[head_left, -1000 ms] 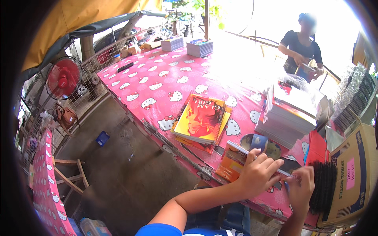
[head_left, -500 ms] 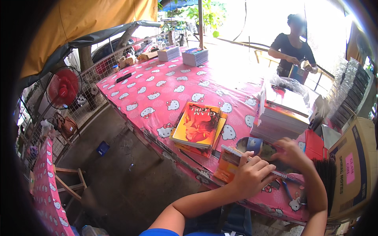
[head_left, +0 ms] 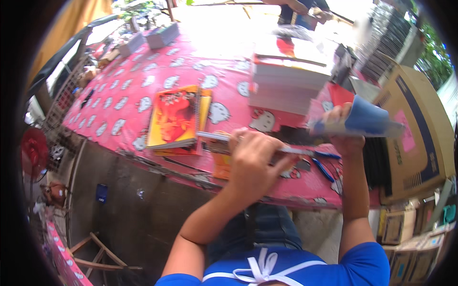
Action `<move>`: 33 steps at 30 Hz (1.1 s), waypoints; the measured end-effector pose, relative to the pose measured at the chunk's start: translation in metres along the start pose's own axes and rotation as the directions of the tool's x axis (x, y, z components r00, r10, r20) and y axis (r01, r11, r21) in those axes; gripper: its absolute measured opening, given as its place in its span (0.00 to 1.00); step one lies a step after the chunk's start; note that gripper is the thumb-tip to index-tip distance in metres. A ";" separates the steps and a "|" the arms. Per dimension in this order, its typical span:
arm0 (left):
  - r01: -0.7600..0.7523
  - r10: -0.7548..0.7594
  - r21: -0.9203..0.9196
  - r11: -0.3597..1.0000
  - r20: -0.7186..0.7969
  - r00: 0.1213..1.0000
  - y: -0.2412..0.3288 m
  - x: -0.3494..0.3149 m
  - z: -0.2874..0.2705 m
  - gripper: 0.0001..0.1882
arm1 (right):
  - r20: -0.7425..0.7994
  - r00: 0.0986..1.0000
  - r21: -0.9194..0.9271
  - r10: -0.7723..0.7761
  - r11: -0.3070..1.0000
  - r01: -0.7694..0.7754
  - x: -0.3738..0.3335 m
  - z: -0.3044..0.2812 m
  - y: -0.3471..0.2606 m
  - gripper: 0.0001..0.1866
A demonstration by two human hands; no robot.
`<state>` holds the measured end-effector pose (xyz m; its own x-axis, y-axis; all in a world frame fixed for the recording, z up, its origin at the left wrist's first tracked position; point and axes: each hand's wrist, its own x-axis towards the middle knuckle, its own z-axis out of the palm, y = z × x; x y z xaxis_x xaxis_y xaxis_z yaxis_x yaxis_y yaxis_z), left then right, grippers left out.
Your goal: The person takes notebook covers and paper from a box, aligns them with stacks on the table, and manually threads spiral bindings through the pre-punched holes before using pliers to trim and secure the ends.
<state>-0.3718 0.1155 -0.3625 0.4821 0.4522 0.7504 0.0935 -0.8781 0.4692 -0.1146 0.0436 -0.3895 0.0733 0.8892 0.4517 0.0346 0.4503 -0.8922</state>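
My left hand [head_left: 255, 159] is closed on an orange-covered notebook [head_left: 221, 165], whose pale page edges face up; the fingers hide much of it. To the right, my right hand [head_left: 346, 125] is raised above the table, holding a blue, curved, tube-like piece [head_left: 369, 117] that is smeared by motion. Pliers with blue handles [head_left: 323, 169] lie on the table between my hands and the box. Left of my left hand rests a small pile of orange and red spiral notebooks [head_left: 172, 117].
A tall stack of white-edged booklets [head_left: 286, 90] stands beyond my hands. At right are a cardboard box [head_left: 415, 138] and black spiral coils [head_left: 375, 164]. Two more stacks [head_left: 162, 35] sit at the far left of the pink patterned table [head_left: 126, 107]. Another person [head_left: 303, 10] stands across it.
My right hand has lifted the blue curved piece from the table and moved it up. My left hand keeps hold of the notebook. The view has tilted down and shifted right.
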 end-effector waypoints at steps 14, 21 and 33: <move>0.129 -0.121 0.271 0.954 -0.046 0.992 -0.016 0.004 -0.044 0.22 | 0.026 0.994 -0.008 0.108 0.994 -0.108 0.029 0.044 -0.033 0.18; 0.190 -0.185 0.032 0.981 -0.124 0.975 -0.030 -0.003 -0.039 0.19 | 0.162 0.985 0.404 0.062 0.906 -0.123 0.037 0.047 -0.025 0.18; 0.371 -0.403 -0.194 0.908 -0.168 0.899 -0.051 -0.010 -0.041 0.29 | 0.026 0.993 -0.601 0.115 0.796 -0.077 0.069 0.051 -0.002 0.16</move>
<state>-0.4168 0.1620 -0.3752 0.2494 0.7873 0.5639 0.0945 -0.5993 0.7949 -0.1605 0.1080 -0.3564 0.0512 0.9368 0.3460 0.6206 0.2416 -0.7460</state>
